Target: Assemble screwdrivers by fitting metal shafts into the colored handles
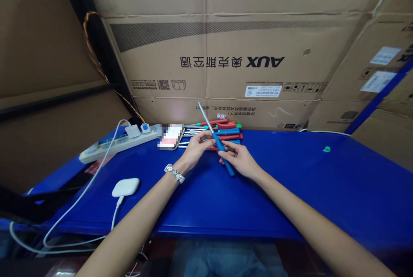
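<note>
Left hand (pixel 197 148) and right hand (pixel 241 159) closed on driver (pixel 220 144); tilted driver is being handled, apparently; steady grip is needed next.

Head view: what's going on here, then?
A person holds a blue-handled driver over the blue table: left hand toward the handle's upper end, right hand lower down, metal shaft pointing away. More red- and blue-handled tools lie beyond, beside a phone. A white earbud case lies to the left.
</note>
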Motion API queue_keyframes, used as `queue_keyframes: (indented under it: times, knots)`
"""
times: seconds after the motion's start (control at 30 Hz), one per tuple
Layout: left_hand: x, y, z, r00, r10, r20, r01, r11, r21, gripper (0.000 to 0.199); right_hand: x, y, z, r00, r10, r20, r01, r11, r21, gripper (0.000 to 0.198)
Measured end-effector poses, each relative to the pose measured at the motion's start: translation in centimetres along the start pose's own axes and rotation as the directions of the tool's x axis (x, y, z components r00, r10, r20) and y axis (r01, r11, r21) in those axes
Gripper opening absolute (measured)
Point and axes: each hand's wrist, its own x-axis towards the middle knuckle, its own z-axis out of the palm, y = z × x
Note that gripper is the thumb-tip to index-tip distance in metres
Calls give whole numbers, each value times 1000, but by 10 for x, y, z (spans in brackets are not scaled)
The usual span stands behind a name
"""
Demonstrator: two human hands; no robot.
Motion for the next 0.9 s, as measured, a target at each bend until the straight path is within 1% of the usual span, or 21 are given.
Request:
queue_keyframes:
  times: [0.17, 0.23, 0.33, 0.47, 0.6, 0.73, 0.83, 0.9]
  knots:
    - [-3, -4, 4, 1000, 11, 13, -11, 999, 39, 29, 1, 0, 0, 999, 20, 30, -19, 1000, -20, 52]
    - [-5, -5, 7, 1000, 18, -2, -18, 999, 40, 29, 1, 1, 0, 999, 30, 32, -29, 999, -20, 54]
    - [-6, -7, 13, 998, 36, -56, -34, 998, 46, 28, 2, 2, 1, 999, 43, 22, -42, 998, -35, 56]
    - [-6, -11, 18, 986, 53, -158, -44, 997, 61, 25, 3, 3, 4, 999, 51, 11, -49, 995, -84, 54]
    - [-4, -13, 18, 976, 12, -218, -10, 1000, 8, 22, 4, 2, 6, 999, 32, 18, -29, 989, -148, 50]
    - [-3, -10, 17, 977, -25, -210, 8, 997, -82, 29, 8, 1, 0, 1000, 14, -16, -17, 969, -248, 47]
    - [-3, -9, 15, 978, -46, -205, 21, 992, -121, 30, 13, 1, -7, 1000, 4, -11, -7, 950, -312, 43]
    - [-2, -9, 14, 974, -49, -221, 18, 990, -141, 31, 18, 0, -12, 1000, 0, -6, -2, 944, -329, 43]
